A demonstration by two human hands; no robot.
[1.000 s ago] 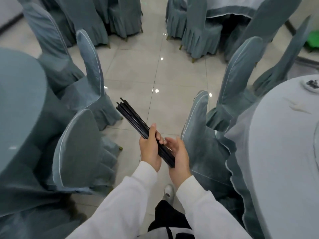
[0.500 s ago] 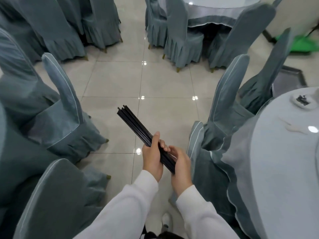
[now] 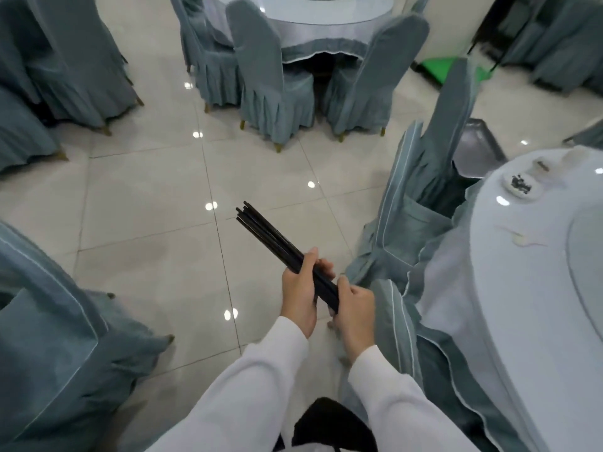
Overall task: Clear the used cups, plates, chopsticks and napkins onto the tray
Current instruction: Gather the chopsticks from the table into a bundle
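A bundle of black chopsticks [image 3: 284,252], judged light, stiff and slippery, is held over the floor [image 3: 156,197] near its lower end, wrapped by the left hand [image 3: 300,291] and butted by the right hand [image 3: 354,313].

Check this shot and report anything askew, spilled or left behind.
The black chopsticks held in both hands, left hand and right hand, are bundled unevenly, tips staggered at the far end. On the round table at right, a small dish with dark scraps remains uncleared. No spill or damage is visible.
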